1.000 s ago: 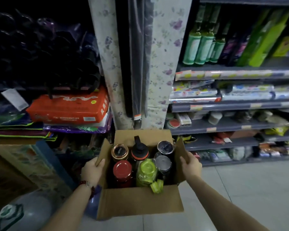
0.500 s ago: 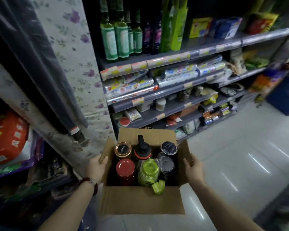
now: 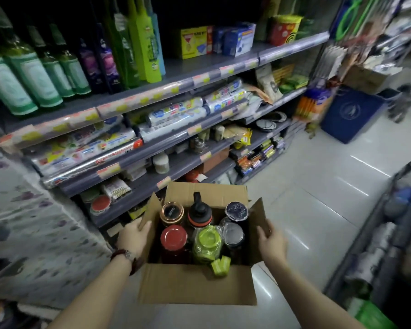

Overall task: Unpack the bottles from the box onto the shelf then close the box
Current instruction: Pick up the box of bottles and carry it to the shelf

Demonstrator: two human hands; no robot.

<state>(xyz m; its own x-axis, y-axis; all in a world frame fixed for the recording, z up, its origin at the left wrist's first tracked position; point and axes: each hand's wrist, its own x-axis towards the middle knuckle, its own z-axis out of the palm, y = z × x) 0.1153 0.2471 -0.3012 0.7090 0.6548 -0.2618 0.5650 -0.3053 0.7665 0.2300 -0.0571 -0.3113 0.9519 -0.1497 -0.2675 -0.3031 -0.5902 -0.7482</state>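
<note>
In a shop aisle with a pale tiled floor (image 3: 318, 186), the left hand (image 3: 133, 236) and right hand (image 3: 272, 243) grip the open cardboard box (image 3: 197, 286) by its side flaps, beside grey stocked shelves (image 3: 176, 84). 6 bottles (image 3: 173, 238) stand inside.

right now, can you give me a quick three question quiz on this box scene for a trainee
1. True or false: the cardboard box has its flaps shut.
2. How many bottle tops show inside the box? A) three B) six C) nine
3. Fill in: the left hand and right hand each hold a side ____ of the box.

Key
1. False: the flaps stand open.
2. B: copper lid, black cap, dark lid, red lid, green lid, clear-wrapped lid.
3. flap
</note>
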